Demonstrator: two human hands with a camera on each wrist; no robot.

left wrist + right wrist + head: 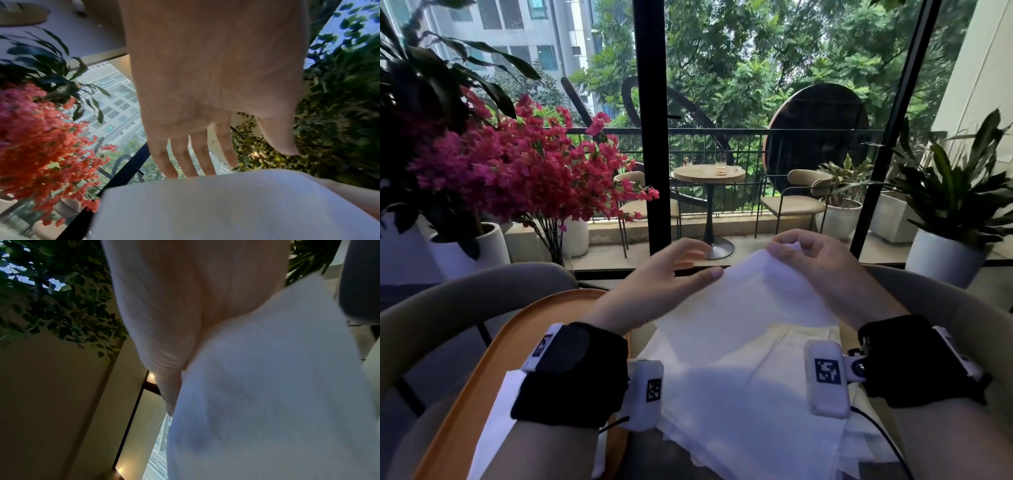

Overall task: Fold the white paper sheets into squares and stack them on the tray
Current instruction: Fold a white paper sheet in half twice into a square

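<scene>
A white paper sheet (pixel 750 301) is raised off the pile of sheets (pixel 739 421) in front of me. My right hand (pixel 796 248) pinches its top far corner; in the right wrist view the sheet (pixel 267 386) hides the fingers. My left hand (pixel 681 263) is spread with straight fingers at the sheet's left edge, and its thumb touches that edge. Seen from the left wrist, the fingers (pixel 197 152) reach over the top of the sheet (pixel 205 207). The orange tray (pixel 465 377) lies on the left under my left forearm, with white paper (pixel 493 428) on it.
Curved chair backs stand beyond the table at left (pixel 448 301) and right (pixel 935 291). Pink flowers (pixel 517 171) and potted plants (pixel 955 205) line a glass wall with black frames (pixel 650 137). A cable (pixel 883 435) runs from my right wrist camera.
</scene>
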